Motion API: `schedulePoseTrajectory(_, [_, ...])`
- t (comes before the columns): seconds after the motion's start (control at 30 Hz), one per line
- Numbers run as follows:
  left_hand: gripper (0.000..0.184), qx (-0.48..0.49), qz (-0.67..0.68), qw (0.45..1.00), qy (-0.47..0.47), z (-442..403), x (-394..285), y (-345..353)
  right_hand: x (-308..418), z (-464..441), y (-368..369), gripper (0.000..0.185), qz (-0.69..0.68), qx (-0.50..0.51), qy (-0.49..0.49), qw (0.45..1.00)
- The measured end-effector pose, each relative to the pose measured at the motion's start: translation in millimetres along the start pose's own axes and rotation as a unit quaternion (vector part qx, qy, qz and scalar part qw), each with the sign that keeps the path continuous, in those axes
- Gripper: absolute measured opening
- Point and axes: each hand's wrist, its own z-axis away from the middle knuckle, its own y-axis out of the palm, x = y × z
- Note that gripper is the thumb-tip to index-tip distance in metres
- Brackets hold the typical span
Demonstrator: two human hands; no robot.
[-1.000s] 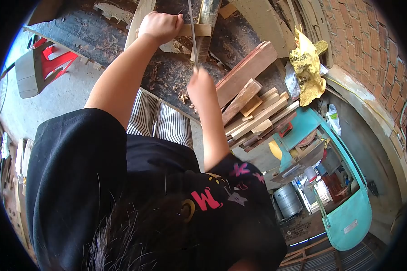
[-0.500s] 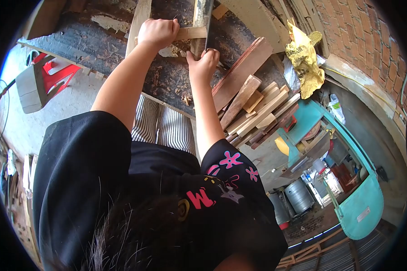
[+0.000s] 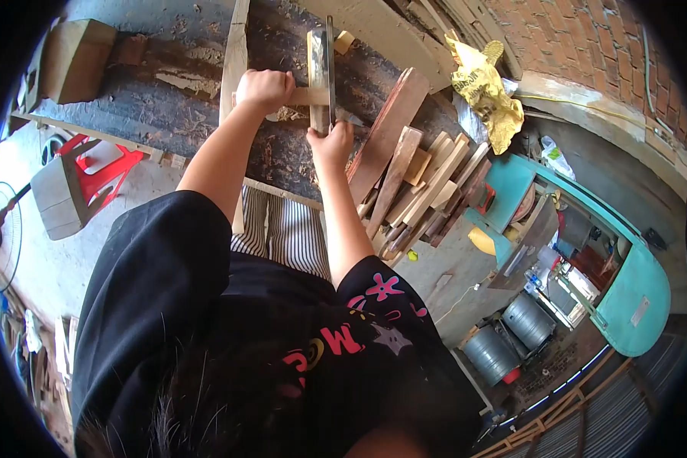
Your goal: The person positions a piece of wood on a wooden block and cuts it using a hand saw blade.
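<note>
On the shaving-strewn workbench, my left hand is closed in a fist around a short wooden crosspiece, beside a long pale plank. The crosspiece reaches right, over a worn wooden bar. Along that bar's right side stands a long, narrow metal strip; I cannot tell its exact kind. My right hand grips the strip's near end, thumb towards the bar. My fingers hide the lower end of the strip.
Stacked timber offcuts lie to the right, beside a reddish board. A yellow sack rests near the brick wall. A teal machine stands right. Left are a red stool, a fan and a wooden block.
The camera view has shifted, so the bench and both hands appear lower, and more of the bench's far side shows. Both hands keep their holds, with little visible change between them.
</note>
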Motion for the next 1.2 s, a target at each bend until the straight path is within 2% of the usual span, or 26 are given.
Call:
schedulePoseTrajectory(0.13, [0.05,0.025,-0.016,0.999,0.018,4.6,-1.9,-3.0,-8.1,33.5,-1.6,0.045,0.021,0.002,0.023,1.0])
schedulePoseTrajectory(0.3, [0.049,0.005,-0.02,1.0,0.005,7.8,-4.6,-1.3,-19.0,35.6,-0.5,0.049,-0.048,-0.013,0.004,0.999])
schedulePoseTrajectory(0.37, [0.05,-0.01,-0.027,1.0,0.001,7.0,-6.2,-5.3,-21.1,37.4,-3.8,0.051,0.009,-0.02,-0.061,0.998])
schedulePoseTrajectory(0.4, [0.049,-0.019,-0.031,0.999,0.001,7.2,-6.0,-3.9,-19.9,40.5,-4.8,0.052,0.007,0.004,-0.05,0.999])
schedulePoseTrajectory(0.47, [0.049,-0.024,-0.039,0.999,0.006,6.0,-3.1,-0.4,-19.9,44.2,-4.9,0.044,0.004,-0.008,-0.086,0.996])
schedulePoseTrajectory(0.57, [0.048,-0.025,-0.038,0.999,0.005,4.5,-6.8,-3.4,-24.3,38.7,-0.4,0.044,-0.037,0.013,-0.037,0.999])
schedulePoseTrajectory(0.67, [0.05,-0.022,-0.046,0.998,-0.036,0.1,-4.3,-1.7,-20.8,25.4,-0.1,0.044,-0.052,0.008,-0.01,0.999])
schedulePoseTrajectory(0.73, [0.053,-0.021,-0.009,0.999,-0.037,-0.1,-5.2,-3.2,-21.6,16.9,-0.6,0.043,-0.033,0.026,-0.017,0.999])
schedulePoseTrajectory(0.83, [0.054,-0.014,-0.021,0.999,-0.046,0.5,-6.5,-3.4,-25.0,15.8,-2.1,0.045,-0.055,0.031,-0.015,0.998])
schedulePoseTrajectory(0.93, [0.054,-0.048,-0.04,0.996,-0.066,3.5,-9.1,2.2,-23.9,13.8,-1.8,0.044,-0.082,0.022,0.003,0.996])
schedulePoseTrajectory(1.07, [0.053,-0.049,-0.039,0.997,-0.049,7.6,-3.1,14.3,-24.3,15.2,-4.3,0.046,-0.08,0.034,0.014,0.996])
schedulePoseTrajectory(1.2, [0.054,-0.062,-0.052,0.996,-0.041,10.3,-4.3,16.1,-28.5,16.9,-15.1,0.045,-0.083,0.085,0.012,0.993])
